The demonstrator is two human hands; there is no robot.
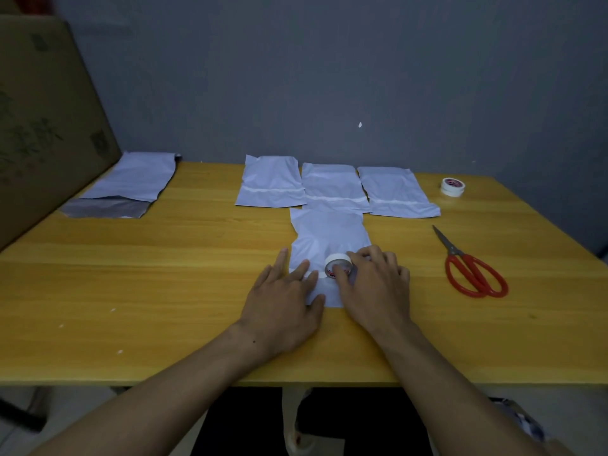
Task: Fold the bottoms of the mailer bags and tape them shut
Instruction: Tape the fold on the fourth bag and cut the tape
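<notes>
Head view: mailer bag [329, 235] fold pinned by left hand [286, 301] (fingers flat), presumably so tape roll [339, 265], gripped by right hand [375, 284], can be drawn across.

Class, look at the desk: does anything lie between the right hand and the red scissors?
Nothing visible does. Only bare table lies between the right hand, which holds a tape roll on the mailer bag, and the scissors. The spare roll sits farther back, off that path.

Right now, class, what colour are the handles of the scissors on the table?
Red handles on the scissors, clearest in the head view.
</notes>
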